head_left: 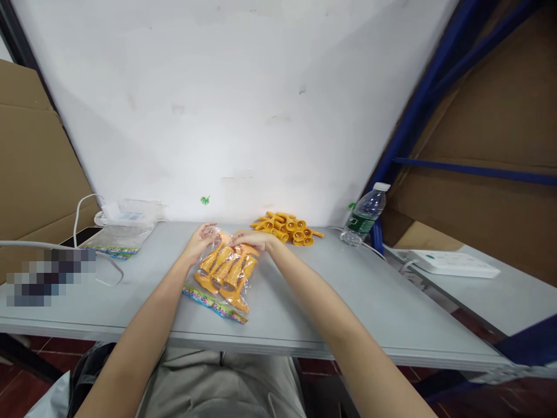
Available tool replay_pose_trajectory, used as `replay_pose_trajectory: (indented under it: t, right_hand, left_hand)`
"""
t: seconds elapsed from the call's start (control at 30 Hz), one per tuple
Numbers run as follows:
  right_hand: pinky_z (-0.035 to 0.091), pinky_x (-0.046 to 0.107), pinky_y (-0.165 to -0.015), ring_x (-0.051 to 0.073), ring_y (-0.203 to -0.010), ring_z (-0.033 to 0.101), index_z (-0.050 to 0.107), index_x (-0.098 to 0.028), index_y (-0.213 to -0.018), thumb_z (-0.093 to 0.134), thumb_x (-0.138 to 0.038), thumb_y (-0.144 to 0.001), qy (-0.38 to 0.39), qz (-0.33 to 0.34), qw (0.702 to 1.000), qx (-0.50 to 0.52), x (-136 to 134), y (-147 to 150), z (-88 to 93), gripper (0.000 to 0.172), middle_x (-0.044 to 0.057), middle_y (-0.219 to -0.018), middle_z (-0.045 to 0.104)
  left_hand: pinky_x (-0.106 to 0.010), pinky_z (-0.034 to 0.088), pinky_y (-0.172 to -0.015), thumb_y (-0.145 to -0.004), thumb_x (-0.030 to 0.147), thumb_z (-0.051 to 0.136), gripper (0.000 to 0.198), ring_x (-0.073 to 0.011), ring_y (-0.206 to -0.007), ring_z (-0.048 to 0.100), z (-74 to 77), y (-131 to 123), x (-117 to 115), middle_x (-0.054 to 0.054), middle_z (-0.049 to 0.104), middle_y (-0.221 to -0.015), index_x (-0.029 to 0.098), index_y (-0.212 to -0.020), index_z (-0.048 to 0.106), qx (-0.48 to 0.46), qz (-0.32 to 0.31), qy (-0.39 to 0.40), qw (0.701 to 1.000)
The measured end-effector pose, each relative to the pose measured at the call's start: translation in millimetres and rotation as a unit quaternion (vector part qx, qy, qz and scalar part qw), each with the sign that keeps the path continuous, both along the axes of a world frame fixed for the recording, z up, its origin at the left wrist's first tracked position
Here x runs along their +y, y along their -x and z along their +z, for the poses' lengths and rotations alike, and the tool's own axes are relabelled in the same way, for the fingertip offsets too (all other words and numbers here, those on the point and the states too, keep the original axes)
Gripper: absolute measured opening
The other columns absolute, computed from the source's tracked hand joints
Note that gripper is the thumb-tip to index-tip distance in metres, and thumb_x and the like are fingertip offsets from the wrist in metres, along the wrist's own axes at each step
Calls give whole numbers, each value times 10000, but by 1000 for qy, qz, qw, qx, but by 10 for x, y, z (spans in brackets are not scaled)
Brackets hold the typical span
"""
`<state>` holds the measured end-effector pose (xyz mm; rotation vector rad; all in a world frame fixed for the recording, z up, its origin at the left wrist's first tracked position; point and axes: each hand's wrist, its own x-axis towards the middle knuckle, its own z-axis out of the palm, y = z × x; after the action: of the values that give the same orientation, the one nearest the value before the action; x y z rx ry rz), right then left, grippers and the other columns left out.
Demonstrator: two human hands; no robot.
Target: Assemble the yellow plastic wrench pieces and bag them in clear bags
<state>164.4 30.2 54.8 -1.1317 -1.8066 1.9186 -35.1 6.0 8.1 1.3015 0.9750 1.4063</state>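
Note:
A clear plastic bag (221,290) lies on the table in front of me, its colourful printed strip facing my body. Inside it are several orange-yellow plastic pieces (234,273), with ribbed tubular bodies and some curved ends. My left hand (201,242) grips the bag's far left edge, one finger stretched out. At the far right edge, my right hand (251,238) has its fingers bent over the bag; its fingertips are partly hidden. Just beyond my right hand sits a pile of similar loose yellow pieces (289,226), some showing round cupped ends.
More clear bags (124,235) lie at the back left, near a white cable (77,215) and a dark flat object (82,237). A plastic bottle (365,215) stands tilted at the back right. Beyond the right edge is a white power strip (452,264). A white panel (261,116) rises behind.

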Motion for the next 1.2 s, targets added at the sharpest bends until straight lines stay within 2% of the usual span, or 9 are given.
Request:
replay_pose_trajectory:
  t: [0.13,0.27,0.33,0.5,0.57,0.6,0.7,0.8,1.2]
  right_hand:
    - [549,262,-624,161,-618,657,626,-152,-721,731,-256,-703,-44,-144,982,112,-119,-408,-72,149,29,-663,690]
    - [574,319,-693,224,-777,700,620,-159,-854,641,-351,-778,-134,-366,903,180,-15,-994,33,207,75,-762,711]
    - [582,337,-676,234,-815,699,595,-158,-902,603,-390,-812,-187,-476,834,208,113,-1276,75,249,89,-812,703]
    - [567,363,-813,208,-1023,645,460,-209,-1049,522,-373,-869,-331,-740,560,172,365,-1758,-74,251,90,-1095,619]
    - [537,387,-893,218,-1108,605,401,-214,-1125,490,-357,-893,-363,-776,503,114,377,-1820,-243,286,128,-1191,563]
    - [529,402,-910,224,-1132,591,379,-223,-1150,469,-353,-905,-370,-784,492,82,369,-1826,-338,292,137,-1216,544]
    - [481,443,-986,239,-1182,554,356,-225,-1154,498,-288,-879,-386,-795,467,3,338,-1790,-603,316,143,-1232,531]
    - [446,468,-1019,262,-1207,535,363,-212,-1120,527,-221,-834,-372,-798,473,-28,355,-1741,-742,330,149,-1224,537]
    - [478,451,-983,285,-1167,582,358,-209,-1090,519,-314,-847,-288,-747,599,-20,527,-1565,-798,309,189,-1197,575]
  left_hand:
    - [-225,472,-575,-732,444,683,396,-139,-692,663,-77,191,88,-46,676,-877,183,-993,539,-56,66,73,994]
    - [-209,430,-504,-760,372,630,276,-111,-560,622,-181,352,190,-12,653,-763,180,-918,510,-80,153,121,977]
    - [-211,428,-505,-752,353,625,262,-109,-542,615,-210,364,210,-6,650,-746,181,-909,503,-79,161,119,976]
    - [-212,410,-496,-714,322,650,284,-111,-519,611,-224,289,190,-9,655,-732,170,-915,520,-42,139,109,983]
    - [-211,410,-498,-709,325,652,294,-112,-526,617,-224,273,180,-13,658,-734,165,-925,534,-34,131,106,985]
    - [-211,411,-500,-707,330,654,302,-113,-530,619,-225,271,178,-16,661,-737,163,-930,538,-32,130,104,985]
    - [-215,416,-510,-699,365,666,331,-117,-540,622,-228,276,177,-25,668,-738,164,-929,537,-27,130,101,986]
    - [-217,414,-514,-688,388,676,352,-119,-544,623,-228,283,178,-27,670,-731,164,-918,531,-18,125,100,987]
    - [-220,402,-518,-713,322,648,285,-120,-540,619,-199,262,169,-18,672,-712,165,-924,539,-8,118,115,986]
